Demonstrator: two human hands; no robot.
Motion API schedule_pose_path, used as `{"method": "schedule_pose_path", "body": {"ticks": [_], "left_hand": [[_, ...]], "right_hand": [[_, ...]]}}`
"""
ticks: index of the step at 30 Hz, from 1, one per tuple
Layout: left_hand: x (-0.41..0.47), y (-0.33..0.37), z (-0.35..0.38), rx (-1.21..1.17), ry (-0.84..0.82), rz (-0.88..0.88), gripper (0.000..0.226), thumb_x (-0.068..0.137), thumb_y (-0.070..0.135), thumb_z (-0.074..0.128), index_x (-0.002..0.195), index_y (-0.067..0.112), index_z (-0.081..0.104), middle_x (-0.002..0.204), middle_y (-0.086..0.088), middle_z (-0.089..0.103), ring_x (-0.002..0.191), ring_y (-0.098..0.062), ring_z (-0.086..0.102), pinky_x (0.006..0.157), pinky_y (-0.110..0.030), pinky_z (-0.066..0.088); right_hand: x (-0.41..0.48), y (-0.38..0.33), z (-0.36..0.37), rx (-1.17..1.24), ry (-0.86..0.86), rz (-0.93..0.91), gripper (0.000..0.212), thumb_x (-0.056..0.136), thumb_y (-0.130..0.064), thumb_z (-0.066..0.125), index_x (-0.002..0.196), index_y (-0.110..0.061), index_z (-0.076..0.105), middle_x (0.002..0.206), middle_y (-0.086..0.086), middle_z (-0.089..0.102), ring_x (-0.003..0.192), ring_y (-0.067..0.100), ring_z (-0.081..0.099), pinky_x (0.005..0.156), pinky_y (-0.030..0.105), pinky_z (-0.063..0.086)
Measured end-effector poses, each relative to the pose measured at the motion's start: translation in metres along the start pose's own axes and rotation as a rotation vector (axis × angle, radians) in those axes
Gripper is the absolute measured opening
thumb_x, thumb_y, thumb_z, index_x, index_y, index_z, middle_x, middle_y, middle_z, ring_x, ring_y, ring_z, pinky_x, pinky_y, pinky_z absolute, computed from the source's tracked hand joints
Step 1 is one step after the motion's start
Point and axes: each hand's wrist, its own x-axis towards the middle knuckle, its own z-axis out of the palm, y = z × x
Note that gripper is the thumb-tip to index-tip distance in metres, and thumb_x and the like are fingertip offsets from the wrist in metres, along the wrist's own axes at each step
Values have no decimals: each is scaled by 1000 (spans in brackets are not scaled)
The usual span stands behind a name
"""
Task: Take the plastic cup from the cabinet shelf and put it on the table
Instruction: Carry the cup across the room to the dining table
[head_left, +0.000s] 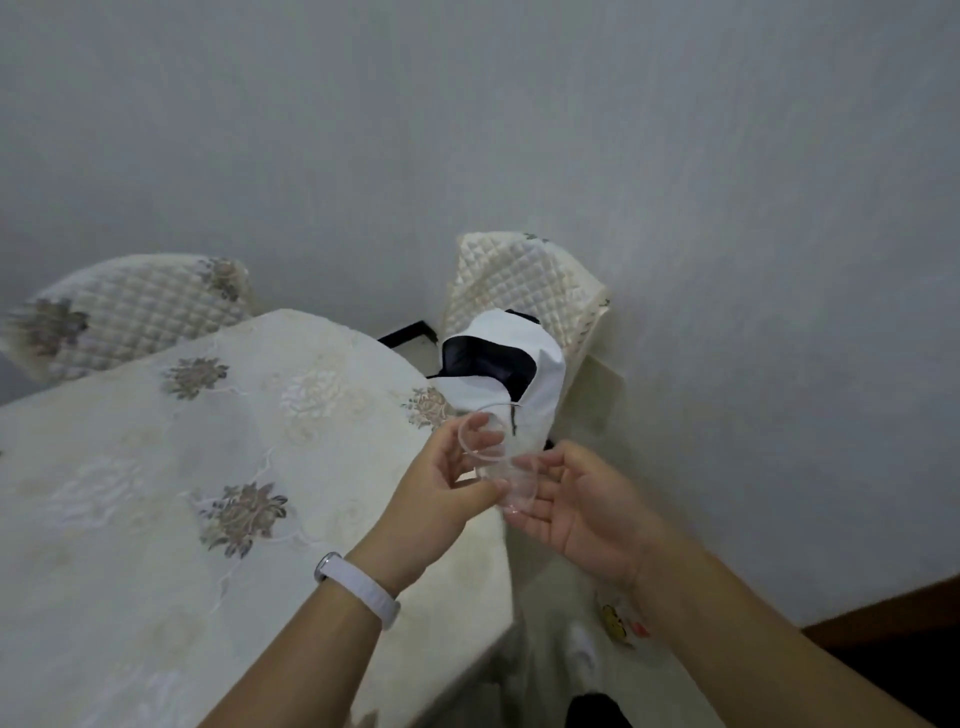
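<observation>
Both hands hold a clear plastic cup (493, 457) in the air just past the right edge of the table (156, 467), near its far right corner. The left hand (441, 493) pinches the cup's side between thumb and fingers; the right hand (576, 499) cradles its base with curled fingers. A white wristband (358, 587) circles the left wrist. Behind the cup, a white-and-black garment (519, 364) drapes over a quilted chair (524, 280).
</observation>
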Motion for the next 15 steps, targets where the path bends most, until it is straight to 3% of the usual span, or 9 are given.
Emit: {"method": "schedule_pose_path", "body": {"ticks": [2,6,11,15], "left_hand": [[12,-1,-7,-4,78,-11,57,72,0,69,123,24,55,117,-1,67,109,-16,64,81,-27,54],[42,-3,-14,27,235,-30,56,81,-7,70,125,24,53,123,-5,64,112,-19,62,81,-25,54],[95,3,2,56,408,-48,54,81,-6,70,124,22,53,123,-5,63,111,-18,63,78,-22,53],[141,5,27,78,495,-69,54,76,4,72,121,27,54,121,0,65,111,-15,63,81,-26,55]], "right_hand": [[27,-11,3,-47,-47,54,28,87,-17,49,111,-3,57,105,24,62,80,27,66,70,34,57],[82,-41,7,-122,-155,167,29,87,-17,50,112,-5,57,96,19,66,75,26,69,73,35,57],[140,-92,0,-187,-260,261,39,88,-20,48,122,-2,57,110,24,63,80,26,66,73,36,55],[174,-135,-22,-190,-323,331,42,88,-20,49,123,2,59,128,31,60,96,33,63,80,40,54]]}}
